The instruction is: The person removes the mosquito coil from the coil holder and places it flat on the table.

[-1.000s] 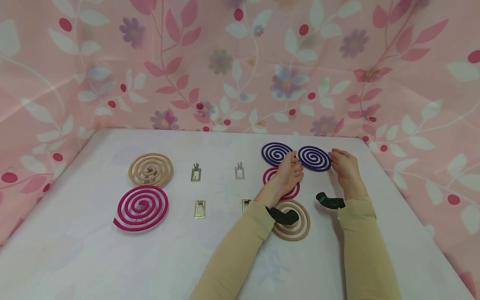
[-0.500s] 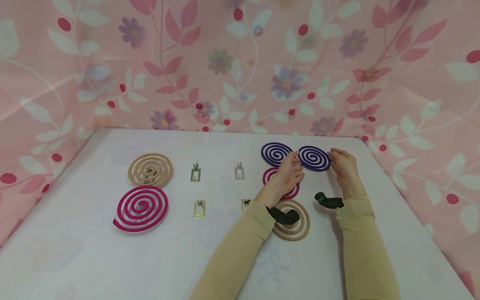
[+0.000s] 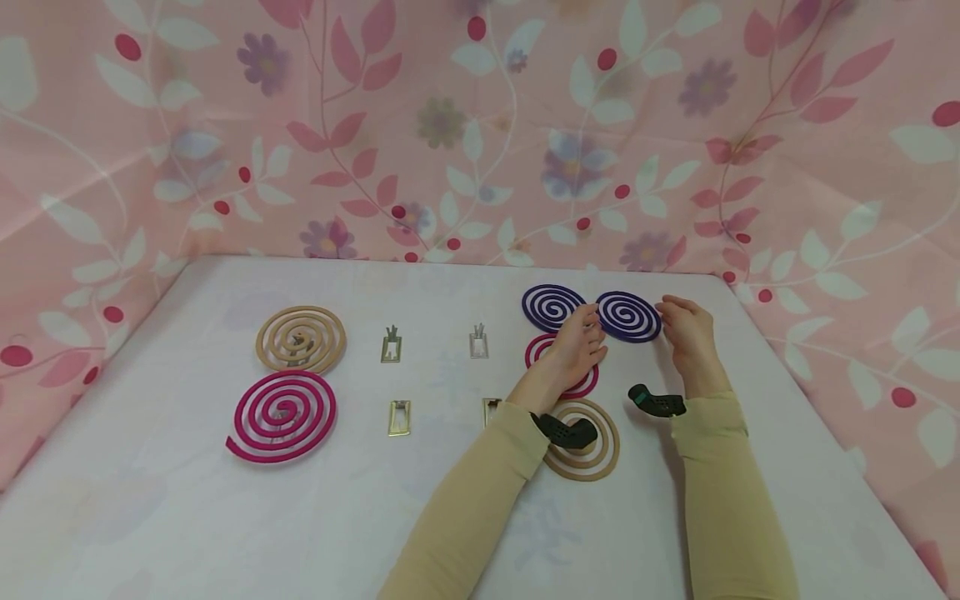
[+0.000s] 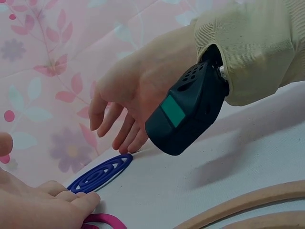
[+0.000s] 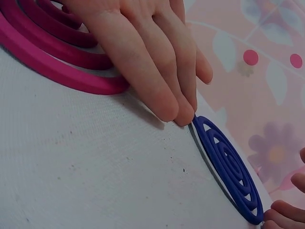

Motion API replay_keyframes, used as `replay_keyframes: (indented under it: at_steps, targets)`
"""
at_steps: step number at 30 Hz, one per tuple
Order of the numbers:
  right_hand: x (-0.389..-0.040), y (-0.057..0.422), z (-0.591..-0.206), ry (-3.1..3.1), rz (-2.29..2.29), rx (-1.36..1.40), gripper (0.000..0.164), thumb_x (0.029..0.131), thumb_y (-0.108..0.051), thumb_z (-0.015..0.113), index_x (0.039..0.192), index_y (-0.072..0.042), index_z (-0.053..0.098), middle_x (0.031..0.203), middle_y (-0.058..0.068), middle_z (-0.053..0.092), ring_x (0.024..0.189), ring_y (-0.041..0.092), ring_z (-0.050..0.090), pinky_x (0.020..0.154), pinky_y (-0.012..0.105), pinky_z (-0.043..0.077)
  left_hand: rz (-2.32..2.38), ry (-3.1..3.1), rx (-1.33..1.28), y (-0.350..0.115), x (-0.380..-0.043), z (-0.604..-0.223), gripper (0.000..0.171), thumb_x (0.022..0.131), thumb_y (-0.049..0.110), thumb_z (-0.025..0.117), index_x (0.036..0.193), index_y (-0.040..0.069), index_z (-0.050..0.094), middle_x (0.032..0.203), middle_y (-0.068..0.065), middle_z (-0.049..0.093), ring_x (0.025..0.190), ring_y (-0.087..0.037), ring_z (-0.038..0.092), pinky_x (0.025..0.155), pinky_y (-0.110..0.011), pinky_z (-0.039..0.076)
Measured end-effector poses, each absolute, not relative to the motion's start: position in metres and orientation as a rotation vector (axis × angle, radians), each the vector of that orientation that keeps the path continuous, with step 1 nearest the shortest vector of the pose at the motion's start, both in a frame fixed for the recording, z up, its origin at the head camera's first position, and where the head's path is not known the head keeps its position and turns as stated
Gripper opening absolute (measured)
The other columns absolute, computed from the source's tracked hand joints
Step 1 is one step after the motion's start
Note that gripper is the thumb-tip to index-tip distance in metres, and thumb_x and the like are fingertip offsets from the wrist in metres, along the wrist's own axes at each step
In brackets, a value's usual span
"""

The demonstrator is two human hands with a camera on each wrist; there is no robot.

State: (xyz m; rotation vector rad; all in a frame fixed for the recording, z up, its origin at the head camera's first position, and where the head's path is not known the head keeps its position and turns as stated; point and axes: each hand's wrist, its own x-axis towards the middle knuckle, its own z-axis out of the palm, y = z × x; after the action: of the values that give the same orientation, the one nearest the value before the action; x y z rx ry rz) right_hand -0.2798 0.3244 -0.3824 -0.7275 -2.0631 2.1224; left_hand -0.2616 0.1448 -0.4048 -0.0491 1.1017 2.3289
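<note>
A dark blue mosquito coil [image 3: 628, 317] lies at the table's back right, between my two hands. My left hand [image 3: 573, 350] has its fingertips at the coil's left edge, fingers extended and palm turned up. On the opposite side my right hand [image 3: 688, 337] points its fingers down at the rim, its thumb standing apart from the fingers in the left wrist view. Another blue coil [image 3: 546, 305] is just left of that one, partly covered by my left fingers. Beneath the left hand, a pink coil [image 5: 66, 76] is partly hidden. A tan coil [image 3: 611, 454] sits under my left wrist.
Over on the left, a tan coil [image 3: 339, 343] and a pink coil [image 3: 255, 454] rest raised on small stands. Several little metal stands, including a gold one [image 3: 392, 422] and a silver one [image 3: 476, 353], occupy the table's middle. Floral cloth [image 3: 442, 167] rises behind the table.
</note>
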Motion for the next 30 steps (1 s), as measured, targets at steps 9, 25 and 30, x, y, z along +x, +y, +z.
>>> replay_keyframes:
  at_steps: [9,25,30]
  targets:
    - [-0.281,0.323,-0.383,-2.029,2.098,-0.761,0.051,0.099,-0.013,0.052,0.149,-0.003,0.043,0.144,0.01,0.044,0.127,0.016,0.044,0.118,0.032,0.033,2.322,1.107,-0.049,0.143,-0.26,-0.404,0.066,0.105,0.035,0.039,0.156,-0.001,0.019,0.166,-0.019,0.014,0.154,-0.033,0.014,0.125,-0.044,0.016]
    - [-0.249,0.285,-0.309,-1.745,2.266,-0.259,0.027,0.097,-0.011,0.061,0.124,-0.008,0.059,0.12,-0.001,0.053,0.107,0.014,0.054,0.121,0.042,0.03,1.944,1.994,0.34,0.095,-0.242,-0.335,0.065,0.101,0.036,0.051,0.159,0.021,0.024,0.161,-0.009,0.034,0.147,-0.025,0.035,0.12,-0.045,0.03]
    - [-0.233,0.263,-0.289,-1.665,2.31,-0.104,0.026,0.095,-0.009,0.065,0.121,-0.007,0.061,0.125,0.004,0.049,0.108,0.016,0.058,0.119,0.041,0.033,1.922,2.164,0.422,0.065,-0.233,-0.306,0.069,0.101,0.032,0.052,0.16,0.023,0.019,0.163,-0.007,0.03,0.15,-0.017,0.029,0.123,-0.04,0.025]
